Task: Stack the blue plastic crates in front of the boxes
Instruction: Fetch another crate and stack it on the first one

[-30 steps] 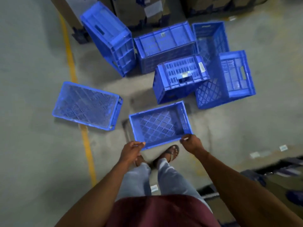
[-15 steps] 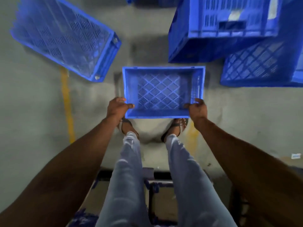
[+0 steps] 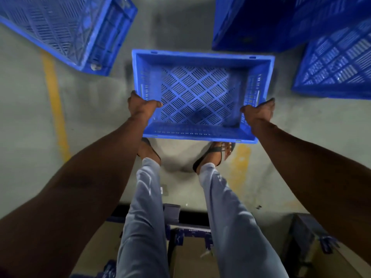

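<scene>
Both of your hands are clamping the short ends of the open crate (image 3: 200,95): your left hand (image 3: 141,106) is hooking its thumb over the left wall, and your right hand (image 3: 259,112) is doing the same on the right wall, so the load is balancing evenly between your arms. You are holding it mouth up just in front of your feet (image 3: 212,155), probably so it will nest onto another crate. It is hanging between a tipped crate (image 3: 66,31) at upper left and more crates (image 3: 301,25) at upper right, apart from both. Whether it is touching the floor (image 3: 26,117) is hard to tell. Stacking is not yet begun.
</scene>
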Demonstrator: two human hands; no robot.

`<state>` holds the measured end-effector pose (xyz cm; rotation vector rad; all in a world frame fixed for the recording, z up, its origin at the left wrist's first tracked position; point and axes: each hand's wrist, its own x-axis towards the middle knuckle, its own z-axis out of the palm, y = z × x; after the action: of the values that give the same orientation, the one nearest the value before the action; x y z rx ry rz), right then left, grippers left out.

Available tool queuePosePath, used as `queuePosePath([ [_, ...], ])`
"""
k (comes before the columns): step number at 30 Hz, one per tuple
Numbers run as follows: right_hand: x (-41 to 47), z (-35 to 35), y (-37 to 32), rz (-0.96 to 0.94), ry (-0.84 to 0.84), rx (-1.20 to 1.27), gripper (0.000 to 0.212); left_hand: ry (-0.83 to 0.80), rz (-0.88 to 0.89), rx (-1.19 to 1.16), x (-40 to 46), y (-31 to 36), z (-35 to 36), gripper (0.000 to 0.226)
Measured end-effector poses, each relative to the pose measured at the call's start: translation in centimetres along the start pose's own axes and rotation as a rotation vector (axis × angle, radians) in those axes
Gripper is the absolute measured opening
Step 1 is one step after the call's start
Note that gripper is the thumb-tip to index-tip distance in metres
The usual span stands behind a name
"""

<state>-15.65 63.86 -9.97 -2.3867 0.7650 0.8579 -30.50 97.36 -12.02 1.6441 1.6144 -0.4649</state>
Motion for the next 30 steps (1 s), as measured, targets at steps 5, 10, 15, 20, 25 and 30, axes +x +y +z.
queuePosePath([
  [5,1.2,0.1,0.8,-0.014,0.002,-0.036,0.07,0.023,0.036,0.006,1.5,-1.0,0.8,0.126],
  [10,2.0,0.1,0.8,-0.008,-0.006,-0.057,0.067,0.086,0.009,-0.046,2.2,-1.8,0.9,0.111],
  [15,-0.3,-2.2,-0.8,-0.071,0.039,-0.09,0.065,0.137,-0.073,-0.116,1.2,-4.2,-1.8,0.111],
  [20,-7.4,-7.2,-3.7,-0.105,0.009,-0.085,0.072,0.151,-0.102,-0.292,-5.5,-5.1,-8.9,0.07],
  [25,-17.9,-14.5,-7.0,-0.122,-0.059,-0.125,0.076,0.175,-0.128,-0.356,-16.0,-4.8,-18.6,0.064],
  [30,-28.3,-22.0,-10.9,-0.212,-0.072,-0.181,0.062,0.22,-0.14,-0.458,-26.4,-3.3,-28.1,0.071],
])
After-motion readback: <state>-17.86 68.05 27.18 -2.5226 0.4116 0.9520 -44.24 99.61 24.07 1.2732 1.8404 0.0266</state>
